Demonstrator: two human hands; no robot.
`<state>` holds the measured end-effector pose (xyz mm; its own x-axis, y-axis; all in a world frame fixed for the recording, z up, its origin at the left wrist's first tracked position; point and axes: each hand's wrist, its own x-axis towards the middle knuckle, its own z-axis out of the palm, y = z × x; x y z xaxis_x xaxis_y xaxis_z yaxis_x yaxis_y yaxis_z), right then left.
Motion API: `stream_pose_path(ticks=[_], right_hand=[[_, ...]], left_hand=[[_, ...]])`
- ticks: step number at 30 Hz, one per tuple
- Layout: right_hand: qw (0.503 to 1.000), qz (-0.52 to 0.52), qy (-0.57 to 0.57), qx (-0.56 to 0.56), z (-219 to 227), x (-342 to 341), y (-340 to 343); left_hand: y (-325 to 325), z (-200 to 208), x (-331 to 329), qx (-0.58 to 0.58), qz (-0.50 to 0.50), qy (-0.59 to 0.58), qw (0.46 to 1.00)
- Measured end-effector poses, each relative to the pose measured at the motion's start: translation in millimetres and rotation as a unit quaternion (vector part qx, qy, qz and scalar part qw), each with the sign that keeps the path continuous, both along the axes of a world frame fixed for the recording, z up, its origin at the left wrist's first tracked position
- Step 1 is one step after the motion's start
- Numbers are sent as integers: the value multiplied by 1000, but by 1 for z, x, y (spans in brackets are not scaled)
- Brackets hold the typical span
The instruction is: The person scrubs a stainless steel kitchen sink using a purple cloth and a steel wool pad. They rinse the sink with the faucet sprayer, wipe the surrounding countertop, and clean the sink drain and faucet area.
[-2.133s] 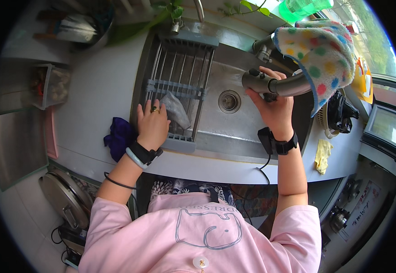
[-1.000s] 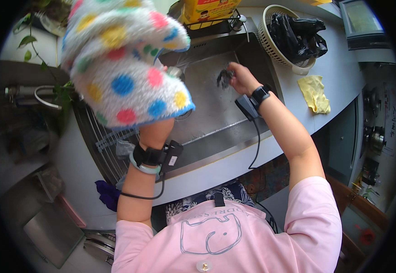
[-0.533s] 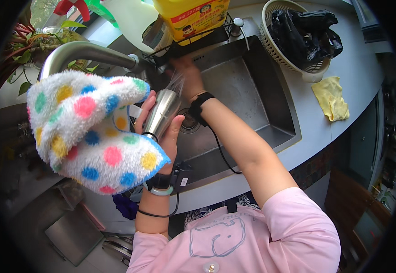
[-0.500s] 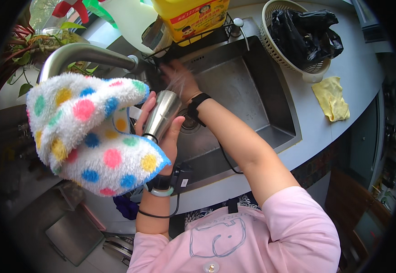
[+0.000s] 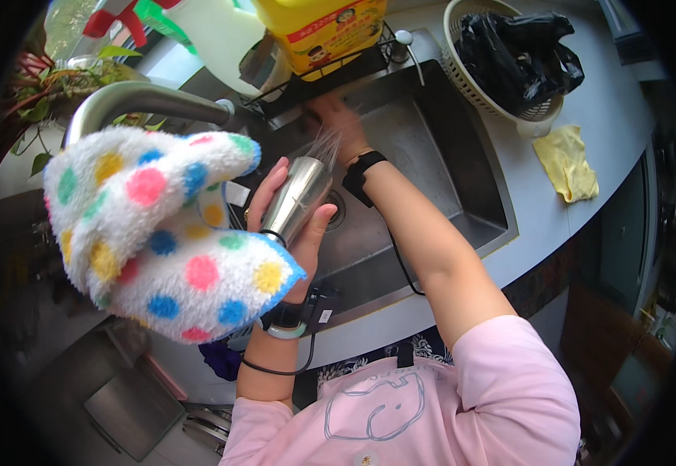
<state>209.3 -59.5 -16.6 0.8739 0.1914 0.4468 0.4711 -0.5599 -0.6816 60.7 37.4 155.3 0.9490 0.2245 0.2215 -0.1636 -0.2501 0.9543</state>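
Note:
A metal spray head (image 5: 295, 200) rests in my left hand (image 5: 311, 245), whose fingers wrap round it. Thin streams of water (image 5: 325, 144) run from its end toward my right hand (image 5: 340, 128). That hand is by the far wall of the steel sink (image 5: 423, 167); its fingers look stretched out, though somewhat blurred, and I see nothing held in them. Over the curved faucet neck (image 5: 156, 98) hangs a fluffy white cloth with coloured dots (image 5: 179, 245). It covers part of my left hand's surroundings. Behind the spray head, the drain (image 5: 336, 211) is partly visible.
At the sink's back, a wire rack (image 5: 346, 64) stands before a yellow jug (image 5: 322, 35) and a whitish spray bottle (image 5: 218, 43). To the right are a plastic basket (image 5: 462, 74) with a black bag (image 5: 518, 62) and a yellow cloth (image 5: 567, 165). Plants (image 5: 39, 105) grow at far left.
My right hand has shifted to the right along the sink's far side. The spray head in my left hand has also moved slightly right, with water still running.

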Motion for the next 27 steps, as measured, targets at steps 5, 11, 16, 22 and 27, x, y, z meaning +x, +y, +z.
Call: stream_pose_path(ticks=[5,11,16,22,27], right_hand=[[893,-327,131,279,-33,53,-95],[818,-406,139,383,-68,61,-79],[599,-224,363,677,-73,47,-75],[595,-340,345,642,-103,76,-132],[916,-121,383,-12,-137,56,-94]], left_hand=[[-12,0,1,-14,-37,18,999],[-16,4,3,4,-40,42,998],[-12,7,7,34,-29,38,998],[0,7,7,82,7,22,996],[-2,6,6,72,12,43,996]])
